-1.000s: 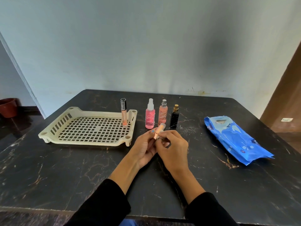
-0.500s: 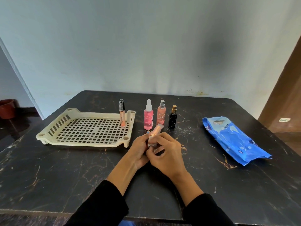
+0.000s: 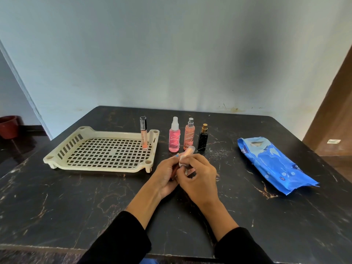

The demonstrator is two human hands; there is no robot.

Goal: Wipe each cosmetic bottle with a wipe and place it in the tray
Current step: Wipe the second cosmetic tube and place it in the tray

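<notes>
Peach tube point(image 3: 187, 151) is sitting above the table point(image 3: 76, 197), tilted, with the left hand point(image 3: 166, 173) curling around its lower end and the right hand point(image 3: 198, 177) pinching a white wipe point(image 3: 182, 161) against it. Cream tray point(image 3: 57, 159) is lying left.

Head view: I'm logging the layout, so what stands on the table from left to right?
Cream tray → lip gloss tube standing in it → pink spray bottle → peach spray bottle → black bottle → blue wipes pack.
</notes>
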